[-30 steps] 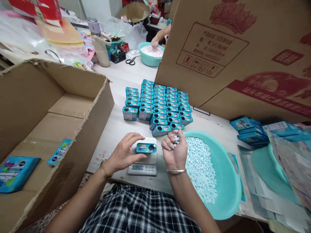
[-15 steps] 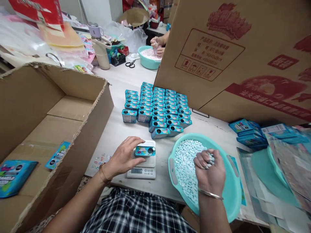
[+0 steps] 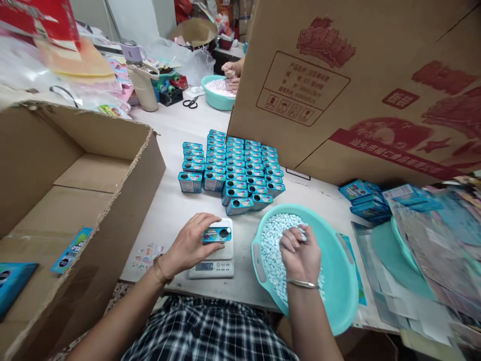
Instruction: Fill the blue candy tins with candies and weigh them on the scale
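Note:
My left hand (image 3: 191, 240) grips a small blue tin (image 3: 217, 234) that rests on a white digital scale (image 3: 214, 260) near the table's front edge. My right hand (image 3: 298, 253) is inside a turquoise basin (image 3: 338, 281) of small white candies (image 3: 272, 250), its fingers curled shut around some of them. Behind the scale stand rows of several matching blue tins (image 3: 233, 168), packed close together.
An open cardboard box (image 3: 75, 200) with blue packets stands at my left. A large printed carton (image 3: 356, 85) leans over the table at right. Blue packets (image 3: 361, 198) and wrappers lie at far right. Another person's hands (image 3: 230, 72) work over a far basin (image 3: 218, 93); scissors (image 3: 191, 103) lie nearby.
My right hand has gone from beside the scale, holding candies, down into the basin. My left hand has stayed on the tin on the scale.

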A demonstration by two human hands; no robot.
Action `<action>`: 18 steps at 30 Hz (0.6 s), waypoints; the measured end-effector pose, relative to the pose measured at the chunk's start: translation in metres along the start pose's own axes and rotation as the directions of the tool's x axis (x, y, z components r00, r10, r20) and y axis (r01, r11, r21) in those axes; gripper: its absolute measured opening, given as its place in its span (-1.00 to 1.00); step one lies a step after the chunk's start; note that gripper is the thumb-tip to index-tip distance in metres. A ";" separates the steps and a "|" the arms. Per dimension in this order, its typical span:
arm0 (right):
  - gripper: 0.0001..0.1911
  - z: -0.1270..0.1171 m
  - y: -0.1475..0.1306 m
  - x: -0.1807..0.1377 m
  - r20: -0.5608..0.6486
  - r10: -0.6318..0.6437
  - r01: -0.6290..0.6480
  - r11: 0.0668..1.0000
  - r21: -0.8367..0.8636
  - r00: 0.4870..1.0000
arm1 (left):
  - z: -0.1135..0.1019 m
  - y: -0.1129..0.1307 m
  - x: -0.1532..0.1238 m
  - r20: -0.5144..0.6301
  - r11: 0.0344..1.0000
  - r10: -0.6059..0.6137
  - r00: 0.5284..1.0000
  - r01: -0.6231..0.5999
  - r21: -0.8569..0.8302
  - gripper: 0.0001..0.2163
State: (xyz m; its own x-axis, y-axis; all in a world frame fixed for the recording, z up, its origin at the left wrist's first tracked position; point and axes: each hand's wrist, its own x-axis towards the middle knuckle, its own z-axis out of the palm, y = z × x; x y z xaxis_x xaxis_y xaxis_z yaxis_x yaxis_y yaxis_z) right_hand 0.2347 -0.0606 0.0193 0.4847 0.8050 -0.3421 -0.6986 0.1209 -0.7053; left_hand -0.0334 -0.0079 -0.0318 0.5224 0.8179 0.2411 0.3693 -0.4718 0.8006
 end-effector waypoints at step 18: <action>-0.70 0.088 0.106 -0.034 0.202 -0.067 0.100 0.983 -0.156 0.977 | 0.014 -0.006 0.000 -0.021 0.996 0.001 1.000 -0.003 -0.086 -0.56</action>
State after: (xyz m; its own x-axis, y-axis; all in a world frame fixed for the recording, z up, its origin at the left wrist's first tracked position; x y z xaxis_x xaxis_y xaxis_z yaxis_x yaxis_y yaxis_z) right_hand 0.0978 -0.0243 0.0105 0.4145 0.8957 -0.1613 -0.5560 0.1089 -0.8240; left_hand -0.0248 -0.0098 -0.0448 0.5069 0.8240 0.2532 0.3003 -0.4441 0.8441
